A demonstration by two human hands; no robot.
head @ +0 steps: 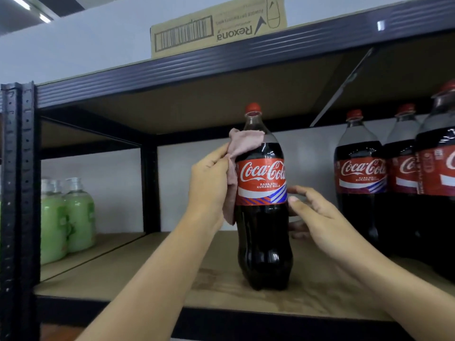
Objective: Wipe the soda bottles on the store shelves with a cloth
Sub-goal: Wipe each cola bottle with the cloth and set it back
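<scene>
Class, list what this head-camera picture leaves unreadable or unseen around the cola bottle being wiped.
- Fingertips of the left hand: hidden behind the pink cloth and the cola bottle, head view.
- Rightmost bottle: cut by the right edge.
- Small print on the cardboard box: upside down, blurred.
- Green pump bottles: labels too blurred to read.

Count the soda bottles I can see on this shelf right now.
4: one bottle mid-shelf, cloth against it; three grouped right, and one cut by the frame edge. More may be hidden behind.
</scene>
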